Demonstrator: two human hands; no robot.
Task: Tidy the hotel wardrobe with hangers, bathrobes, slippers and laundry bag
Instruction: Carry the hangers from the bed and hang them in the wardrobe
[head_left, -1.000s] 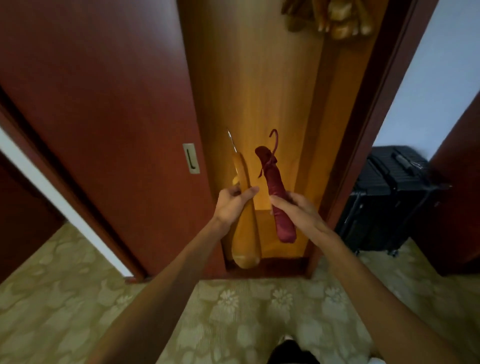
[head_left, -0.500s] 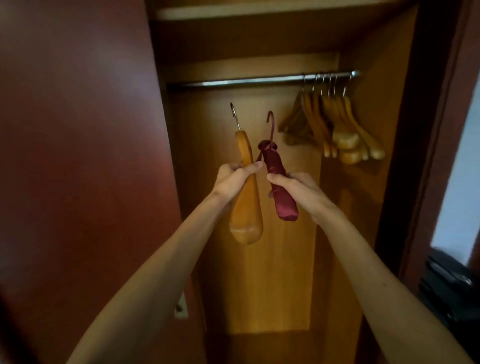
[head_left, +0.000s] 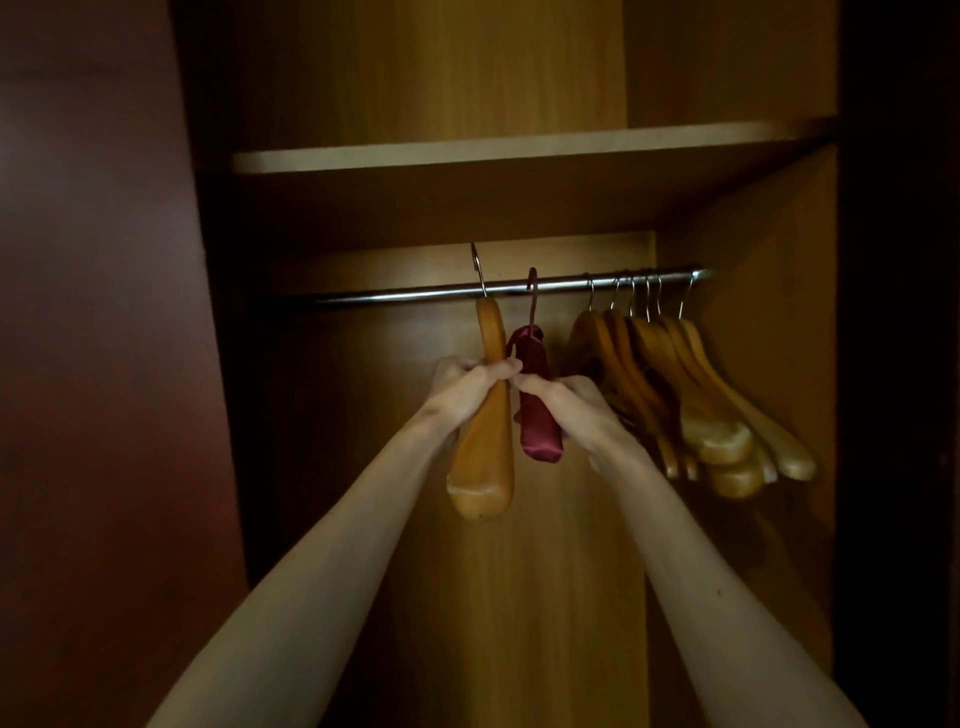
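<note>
while left hand (head_left: 470, 387) grips wooden hanger (head_left: 485, 415), right hand (head_left: 563, 400) grips padded hanger (head_left: 537, 415).

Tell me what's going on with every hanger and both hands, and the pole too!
Left hand: grips the wooden hanger.
Right hand: grips the padded hanger.
Light wooden hanger: held, hook raised at the rail.
Dark red padded satin hanger: held, hook at the rail.
Bunch of wooden hangers: hanging together at the rail's right end.
Shiny metal rail: horizontal under the shelf.
</note>
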